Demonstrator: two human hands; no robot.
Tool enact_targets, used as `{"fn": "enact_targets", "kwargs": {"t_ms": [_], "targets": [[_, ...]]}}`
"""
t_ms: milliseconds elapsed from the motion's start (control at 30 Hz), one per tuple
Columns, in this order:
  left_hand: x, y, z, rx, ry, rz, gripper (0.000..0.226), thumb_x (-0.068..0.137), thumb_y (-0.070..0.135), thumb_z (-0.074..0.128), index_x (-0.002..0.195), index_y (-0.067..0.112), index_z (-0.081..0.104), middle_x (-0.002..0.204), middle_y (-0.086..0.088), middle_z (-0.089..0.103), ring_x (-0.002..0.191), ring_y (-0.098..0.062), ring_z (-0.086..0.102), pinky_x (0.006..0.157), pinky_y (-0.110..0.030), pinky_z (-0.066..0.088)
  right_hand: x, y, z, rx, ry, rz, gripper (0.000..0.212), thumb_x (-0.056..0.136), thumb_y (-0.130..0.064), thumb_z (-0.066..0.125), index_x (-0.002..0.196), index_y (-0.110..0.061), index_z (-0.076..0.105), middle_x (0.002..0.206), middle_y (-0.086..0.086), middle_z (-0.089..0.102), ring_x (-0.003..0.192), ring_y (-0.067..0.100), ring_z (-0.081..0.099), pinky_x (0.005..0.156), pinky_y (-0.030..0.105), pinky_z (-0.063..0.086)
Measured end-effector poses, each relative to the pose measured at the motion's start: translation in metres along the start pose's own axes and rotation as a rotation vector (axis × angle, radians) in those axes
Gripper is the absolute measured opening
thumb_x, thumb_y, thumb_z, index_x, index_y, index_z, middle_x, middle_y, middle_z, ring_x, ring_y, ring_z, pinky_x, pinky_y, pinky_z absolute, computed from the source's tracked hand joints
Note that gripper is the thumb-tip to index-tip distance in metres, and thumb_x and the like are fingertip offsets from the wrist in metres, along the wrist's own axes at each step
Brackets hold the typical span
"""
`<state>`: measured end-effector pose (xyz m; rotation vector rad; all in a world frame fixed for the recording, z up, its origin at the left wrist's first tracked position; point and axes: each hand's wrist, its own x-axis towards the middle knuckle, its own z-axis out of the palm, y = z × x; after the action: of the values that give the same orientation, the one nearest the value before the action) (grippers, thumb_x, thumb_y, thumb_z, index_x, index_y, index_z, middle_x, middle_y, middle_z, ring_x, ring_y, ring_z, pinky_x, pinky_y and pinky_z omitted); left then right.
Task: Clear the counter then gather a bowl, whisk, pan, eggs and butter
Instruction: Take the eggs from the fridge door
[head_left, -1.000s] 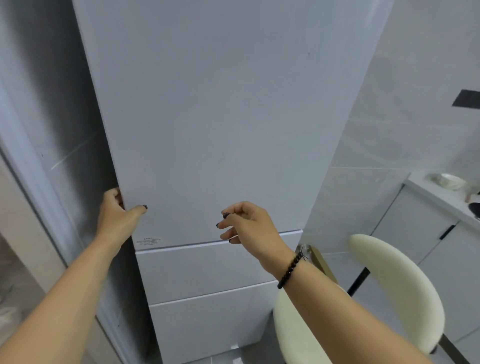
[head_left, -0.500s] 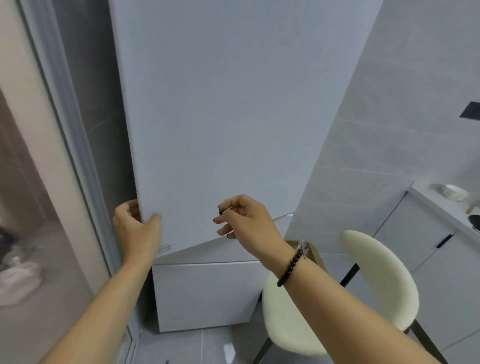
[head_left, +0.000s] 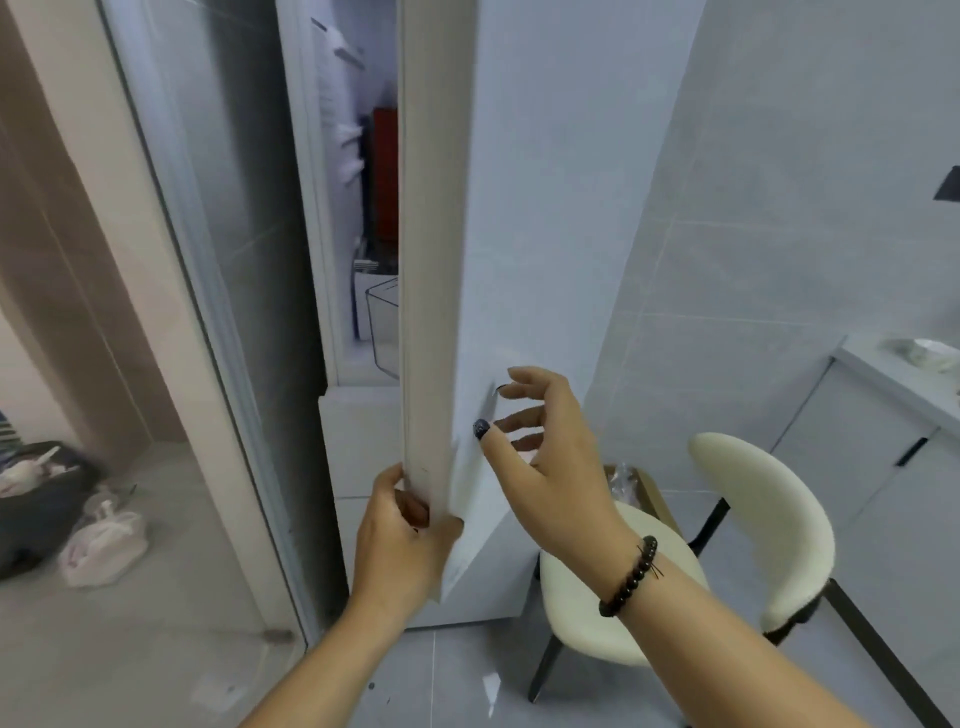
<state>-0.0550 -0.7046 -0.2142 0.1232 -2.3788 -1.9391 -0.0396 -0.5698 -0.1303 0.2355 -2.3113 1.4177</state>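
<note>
The fridge door (head_left: 519, 260) has swung open from shut, exposing shelves at eleven o'clock, and the right hand (head_left: 550, 452) has uncurled.

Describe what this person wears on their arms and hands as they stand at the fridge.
Both forearms are bare, with no sleeves in view. The right hand has a bracelet of dark round beads at the wrist, with short thread ends sticking out of it. Its nails carry dark polish; the thumbnail looks speckled. The left hand shows no ring, watch or bracelet, and its nails are hidden.
</note>
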Motion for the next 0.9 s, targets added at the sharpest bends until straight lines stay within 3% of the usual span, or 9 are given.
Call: {"fn": "enact_targets", "kwargs": {"t_ms": [200,300,400,467,533,633,733,800,900], "targets": [[-0.038,0.023,0.026,0.152,-0.226,0.125,0.056,0.069,0.025,0.085,0.112,0.024,0.048,0.072,0.012,0.052,0.061,-0.002,0.054,0.05,-0.009,0.043,-0.032,0.011,-0.052,-0.061,0.135,-0.054,0.042,0.088,-0.029,0.061,0.126,-0.027,0.044,0.123,-0.014,0.048,0.106,0.004,0.055,0.085,0.027,0.051],[-0.04,0.028,0.041,0.215,-0.353,0.158,0.063,0.064,0.038,0.087,0.113,0.029,0.049,0.061,0.005,0.053,0.053,0.004,0.052,0.049,-0.01,0.039,-0.048,0.018,-0.077,-0.081,0.248,-0.064,0.042,0.085,-0.039,0.055,0.124,-0.028,0.045,0.122,-0.009,0.053,0.106,0.01,0.058,0.088,0.033,0.051],[-0.036,0.033,0.054,0.177,-0.578,0.058,0.06,0.072,0.045,0.079,0.119,0.035,0.043,0.065,-0.005,0.06,0.057,-0.001,0.06,0.069,-0.024,0.056,-0.063,0.021,-0.092,-0.092,0.408,-0.113,0.036,0.086,-0.031,0.052,0.121,-0.031,0.045,0.115,-0.015,0.055,0.101,0.015,0.06,0.084,0.037,0.053],[-0.037,0.036,0.063,0.177,-0.731,0.048,0.049,0.085,0.043,0.068,0.122,0.039,0.036,0.07,0.003,0.068,0.073,-0.005,0.068,0.085,-0.024,0.053,-0.07,0.019,-0.101,-0.106,0.512,-0.156,0.038,0.085,-0.017,0.052,0.12,-0.032,0.045,0.111,-0.016,0.055,0.098,0.016,0.06,0.084,0.037,0.052],[-0.037,0.04,0.07,0.173,-0.829,0.109,0.04,0.092,0.036,0.06,0.127,0.035,0.041,0.08,0.004,0.074,0.083,-0.005,0.069,0.09,-0.021,0.049,-0.074,0.014,-0.111,-0.129,0.614,-0.24,0.044,0.082,-0.004,0.053,0.121,-0.023,0.045,0.115,-0.004,0.055,0.1,0.02,0.059,0.086,0.039,0.051],[-0.024,0.05,0.075,0.044,-0.807,0.146,0.018,0.095,0.019,0.056,0.113,0.02,0.063,0.079,0.001,0.075,0.076,-0.009,0.069,0.081,-0.021,0.05,-0.073,0.004,-0.126,-0.274,0.751,-0.442,0.042,0.079,-0.003,0.054,0.119,-0.005,0.044,0.121,0.007,0.046,0.11,0.035,0.053,0.089,0.045,0.049],[0.0,0.068,0.071,-0.054,-0.737,0.131,0.013,0.094,0.01,0.056,0.1,0.014,0.067,0.076,-0.003,0.075,0.071,-0.01,0.068,0.072,-0.016,0.051,-0.072,-0.002,-0.137,-0.468,0.824,-0.575,0.037,0.077,0.002,0.053,0.114,0.001,0.045,0.121,0.006,0.043,0.114,0.039,0.048,0.092,0.056,0.045],[0.015,0.079,0.071,-0.038,-0.759,0.163,0.012,0.093,0.012,0.059,0.1,0.017,0.067,0.08,-0.002,0.075,0.074,-0.01,0.069,0.072,-0.016,0.049,-0.07,-0.003,-0.139,-0.516,0.783,-0.605,0.034,0.079,0.003,0.052,0.112,-0.002,0.048,0.119,0.006,0.044,0.113,0.038,0.049,0.096,0.053,0.045],[0.029,0.086,0.075,-0.011,-0.786,0.182,0.017,0.096,0.011,0.054,0.103,0.021,0.067,0.084,-0.001,0.075,0.078,-0.011,0.07,0.072,-0.015,0.05,-0.063,0.001,-0.134,-0.592,0.677,-0.537,0.03,0.081,0.001,0.052,0.11,-0.005,0.053,0.115,0.012,0.051,0.115,0.027,0.052,0.098,0.038,0.045]]}}
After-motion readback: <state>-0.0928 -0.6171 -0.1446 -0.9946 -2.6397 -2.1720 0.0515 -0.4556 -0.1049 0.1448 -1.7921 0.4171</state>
